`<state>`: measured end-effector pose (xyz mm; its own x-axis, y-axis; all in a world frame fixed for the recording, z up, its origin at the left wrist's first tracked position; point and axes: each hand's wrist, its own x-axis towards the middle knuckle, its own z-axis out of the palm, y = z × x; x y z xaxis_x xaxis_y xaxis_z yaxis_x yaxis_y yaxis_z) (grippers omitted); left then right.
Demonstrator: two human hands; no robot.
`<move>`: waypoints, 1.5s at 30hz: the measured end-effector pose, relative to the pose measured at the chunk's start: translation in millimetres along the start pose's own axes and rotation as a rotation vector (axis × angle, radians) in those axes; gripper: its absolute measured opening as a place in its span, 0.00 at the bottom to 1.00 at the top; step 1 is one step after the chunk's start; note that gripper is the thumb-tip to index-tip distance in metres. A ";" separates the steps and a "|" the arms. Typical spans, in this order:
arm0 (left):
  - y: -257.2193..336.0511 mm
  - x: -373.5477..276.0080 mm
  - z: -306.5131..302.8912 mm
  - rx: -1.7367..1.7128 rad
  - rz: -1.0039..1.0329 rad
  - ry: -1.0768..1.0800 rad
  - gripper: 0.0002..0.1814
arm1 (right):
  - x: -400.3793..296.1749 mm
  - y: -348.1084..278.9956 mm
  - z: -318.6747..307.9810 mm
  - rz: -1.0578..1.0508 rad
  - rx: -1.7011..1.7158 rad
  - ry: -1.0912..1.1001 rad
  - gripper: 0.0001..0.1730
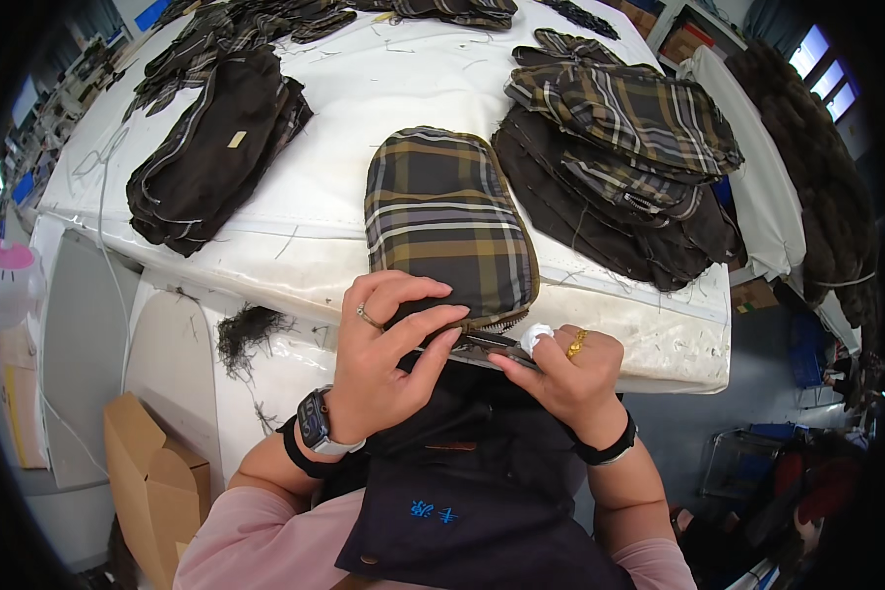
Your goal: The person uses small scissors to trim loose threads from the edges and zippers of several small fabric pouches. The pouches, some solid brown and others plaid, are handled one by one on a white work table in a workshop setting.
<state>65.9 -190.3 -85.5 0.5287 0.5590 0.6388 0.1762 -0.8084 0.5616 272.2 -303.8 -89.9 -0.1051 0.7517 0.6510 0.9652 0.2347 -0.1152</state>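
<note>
A plaid fabric pouch piece (442, 214) with rounded corners lies before me, its near end at the table's front edge. My left hand (391, 346) pinches its near edge beside a zipper (505, 323). In my right hand (575, 376) is a small dark metal cutting tool, apparently thread snips (498, 341), with a white wrapping (536, 337) by the fingers. The blades point left and meet the edge close to my left fingertips. Whether they touch a thread is too small to tell.
Stacked plaid and dark pieces (619, 147) stand right of the pouch. Folded dark pieces (206, 147) lie left on the white table (405, 96); more plaid fabric (236, 29) is behind. Thread scraps (251, 339) and a cardboard box (151, 479) are at lower left. A person sits at far right.
</note>
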 end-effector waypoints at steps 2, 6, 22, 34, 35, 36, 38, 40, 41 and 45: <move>-0.3 -1.9 0.2 -0.008 -0.006 0.003 0.15 | 2.5 -1.4 -1.1 -0.009 0.000 0.000 0.31; -1.1 -3.1 1.1 -0.015 -0.004 0.008 0.16 | 2.9 -1.6 -0.4 -0.020 -0.008 0.013 0.30; 0.4 -1.7 0.1 -0.013 0.001 0.005 0.17 | 1.8 -8.2 7.3 0.049 0.013 0.024 0.28; -4.1 -2.5 -2.3 -0.025 0.015 -0.011 0.16 | -3.9 -5.5 -4.2 -0.016 0.176 -0.035 0.26; -3.9 -3.5 -2.1 -0.034 0.005 -0.004 0.16 | -5.9 -5.6 -4.6 0.007 0.173 -0.033 0.26; -2.9 -3.7 -2.4 -0.022 0.028 0.000 0.16 | -7.3 -4.7 -3.5 0.030 0.171 -0.013 0.26; 0.5 -3.7 -3.8 0.001 0.073 0.009 0.16 | -10.2 -2.2 -0.7 0.075 0.168 0.027 0.27; 4.8 -3.7 -2.8 0.067 0.092 0.017 0.17 | -13.0 -0.9 -0.8 0.105 0.152 0.044 0.27; 7.2 -3.2 -0.8 0.100 0.101 0.022 0.18 | -13.7 -0.6 -1.0 0.119 0.144 0.052 0.27; 8.1 -6.9 7.2 0.198 0.133 0.056 0.15 | -14.9 -2.0 0.2 0.140 0.135 0.072 0.28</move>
<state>69.7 -202.1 -89.2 0.5122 0.4500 0.7316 0.2704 -0.8929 0.3599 271.7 -315.4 -99.6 0.0497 0.7378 0.6731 0.9278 0.2153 -0.3046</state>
